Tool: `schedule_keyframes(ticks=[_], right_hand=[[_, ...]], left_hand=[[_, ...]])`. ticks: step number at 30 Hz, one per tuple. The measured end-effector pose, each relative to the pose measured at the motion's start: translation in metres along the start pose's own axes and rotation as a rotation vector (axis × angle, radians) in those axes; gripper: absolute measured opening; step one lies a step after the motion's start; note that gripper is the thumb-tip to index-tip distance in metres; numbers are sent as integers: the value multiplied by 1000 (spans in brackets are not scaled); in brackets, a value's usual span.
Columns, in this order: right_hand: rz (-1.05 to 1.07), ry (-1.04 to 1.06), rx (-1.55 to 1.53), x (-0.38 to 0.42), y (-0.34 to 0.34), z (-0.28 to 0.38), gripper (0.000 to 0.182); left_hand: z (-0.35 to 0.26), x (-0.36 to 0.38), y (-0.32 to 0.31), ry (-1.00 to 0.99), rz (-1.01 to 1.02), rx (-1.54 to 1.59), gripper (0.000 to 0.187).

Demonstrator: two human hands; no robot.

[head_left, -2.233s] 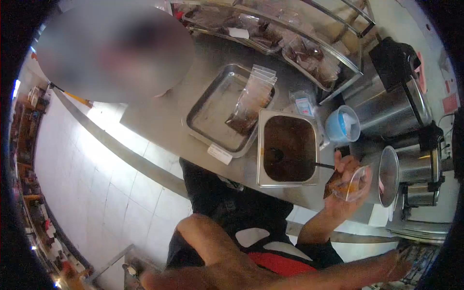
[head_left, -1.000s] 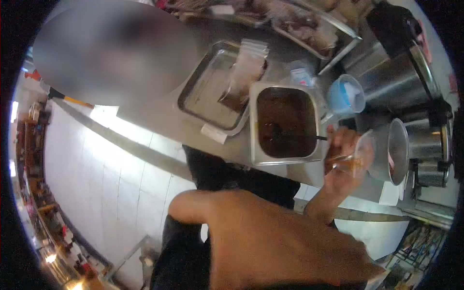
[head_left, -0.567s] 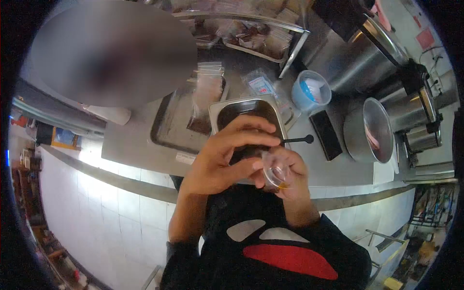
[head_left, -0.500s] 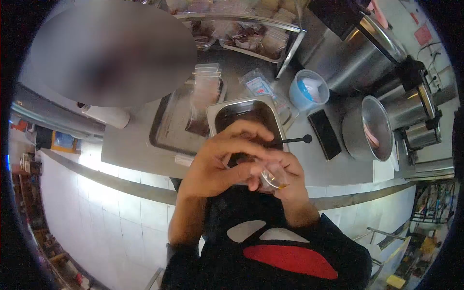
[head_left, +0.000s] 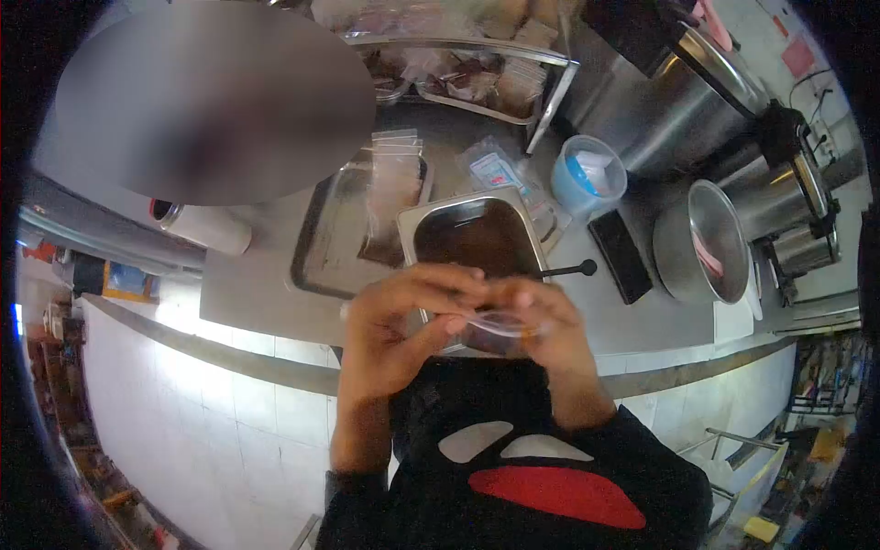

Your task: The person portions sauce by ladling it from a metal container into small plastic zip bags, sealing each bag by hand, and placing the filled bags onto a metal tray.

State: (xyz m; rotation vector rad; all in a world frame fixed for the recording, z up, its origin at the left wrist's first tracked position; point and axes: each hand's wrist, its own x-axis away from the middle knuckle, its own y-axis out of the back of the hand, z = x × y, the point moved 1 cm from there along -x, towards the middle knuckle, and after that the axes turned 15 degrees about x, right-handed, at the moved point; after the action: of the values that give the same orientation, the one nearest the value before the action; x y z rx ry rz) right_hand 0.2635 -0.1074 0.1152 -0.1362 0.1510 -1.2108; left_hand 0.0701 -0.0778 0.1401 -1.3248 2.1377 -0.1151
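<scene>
Strong white glare on the floor tiles (head_left: 188,316) at left, softer light on the bench (head_left: 275,266), dim brown corners, round lens with black edges and bent lines, a big grey blurred oval (head_left: 215,105), slight motion blur at the fingers (head_left: 541,302).

Both bare hands meet at the near edge of the steel container (head_left: 422,220), which holds something dark brown. The left hand (head_left: 394,321) and right hand (head_left: 550,325) pinch a small clear plastic bag (head_left: 502,324), blurred, between them. A black handle (head_left: 573,269) sticks out over the container's right rim. To the left, filled bags (head_left: 392,188) lie on a shallow tray (head_left: 307,257); to the right are a black slab (head_left: 620,257) and a round metal pot (head_left: 676,252).
</scene>
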Motion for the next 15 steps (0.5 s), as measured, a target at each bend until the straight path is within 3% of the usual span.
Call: schedule_keyframes(ticks=[3,6,10,15], right_hand=[[-128,180,179,-10,11,9,57],[-244,327,262,-10,7,13,41],[-269,422,516,-15,-9,22,49],[-196,461,765,-24,-18,29,50]], left_hand=[[-10,10,2,74,-151,-44,13],[-10,12,3,101,-281,-127,12],[-6,15,-7,95,-392,-231,9],[1,19,-5,-39,-315,-349,11]])
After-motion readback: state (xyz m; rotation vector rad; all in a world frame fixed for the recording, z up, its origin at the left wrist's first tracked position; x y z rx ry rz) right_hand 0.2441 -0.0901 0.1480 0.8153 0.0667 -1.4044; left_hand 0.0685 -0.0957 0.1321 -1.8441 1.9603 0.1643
